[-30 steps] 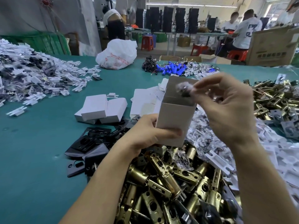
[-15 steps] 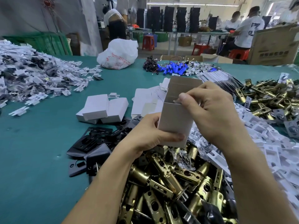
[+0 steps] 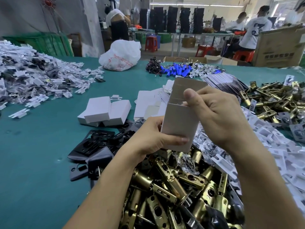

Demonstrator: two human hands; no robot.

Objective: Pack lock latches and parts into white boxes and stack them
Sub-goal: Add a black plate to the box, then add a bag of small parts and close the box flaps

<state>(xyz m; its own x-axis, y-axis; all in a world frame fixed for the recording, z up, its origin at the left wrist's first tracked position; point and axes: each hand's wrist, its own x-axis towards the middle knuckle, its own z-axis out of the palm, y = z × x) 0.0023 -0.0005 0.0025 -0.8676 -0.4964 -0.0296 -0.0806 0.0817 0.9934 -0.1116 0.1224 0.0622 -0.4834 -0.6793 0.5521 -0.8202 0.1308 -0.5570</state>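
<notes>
An upright white box (image 3: 179,124) with its top flap open is held above the green table; my left hand (image 3: 153,139) grips its lower left side, thumb across the front. My right hand (image 3: 219,116) is at the box's open mouth, thumb raised over the rim, pinching a small clear parts bag (image 3: 179,103) that sits just inside the opening. Most of the bag is hidden by the box. Directly below my hands lies a heap of brass lock latches (image 3: 173,187).
Closed white boxes (image 3: 102,111) lie stacked left of the box, with black plates (image 3: 97,142) in front and flat cartons (image 3: 148,104) behind. White plastic inserts (image 3: 272,146) and more brass latches (image 3: 272,100) fill the right. Bagged parts (image 3: 29,76) pile up far left.
My right hand has come down from above the box and brought the small bag into its opening. The left hand keeps the box in the same place.
</notes>
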